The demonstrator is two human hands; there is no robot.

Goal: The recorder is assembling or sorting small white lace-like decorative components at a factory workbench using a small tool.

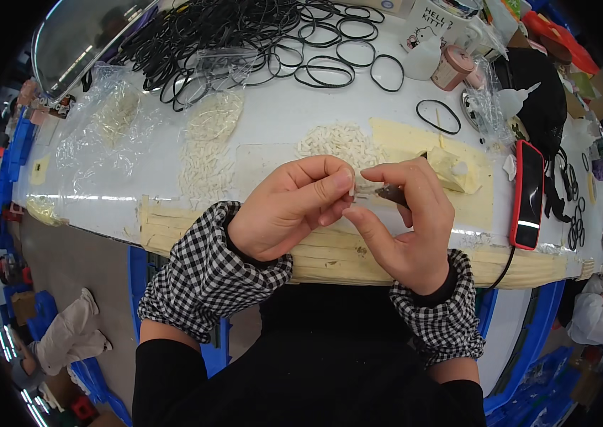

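Observation:
In front of my chest, my left hand point(294, 203) is closed, thumb and index finger pinching a small white piece point(352, 186). My right hand point(415, 220) is beside it, thumb and index fingertips apart. Its other fingers curl around a small dark tool point(391, 193), perhaps a short blade, pointing toward the left fingertips. Just beyond both hands lies a heap of small white pieces point(340, 142). A second spread of white pieces point(205, 171) lies farther left. Beyond my right hand, a crumpled yellow lump point(456, 171) rests on a yellow sheet point(401, 132).
Black rubber loops point(209, 35) pile up at the back. Clear plastic bags point(113, 114) lie at left. A red-cased phone point(527, 196) with a cable lies at right, near a pink tub point(452, 67). Yellowish tape point(330, 260) covers the table's front edge. People sit at both sides.

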